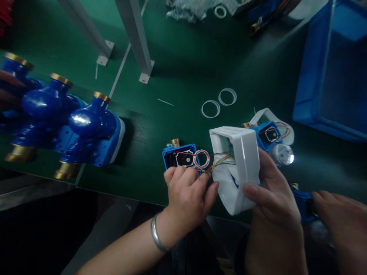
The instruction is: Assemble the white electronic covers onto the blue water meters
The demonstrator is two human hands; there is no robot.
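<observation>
My left hand (189, 193), with a metal bangle at its wrist, has its fingers curled over the near edge of an open blue meter housing (164, 154). Inside it sit a dark board and a round part, and a brass fitting (175, 143) sticks up at the back. Thumb and index finger are close to thin coloured wires (219, 162); whether they pinch them I cannot tell. These wires run into a white plastic cover (243, 152), which my right hand (271, 191) grips from the right, tilted above the table. A ring (202, 159) lies by the wires.
Blue water meters (88, 122) with brass ends stand left, a person's hand (10, 88) on them. Another person's hand (341, 214) holds a blue part at right. Two clear rings (210, 109), another wired housing (268, 135), a blue bin (304, 84) and metal legs (137, 42) are beyond.
</observation>
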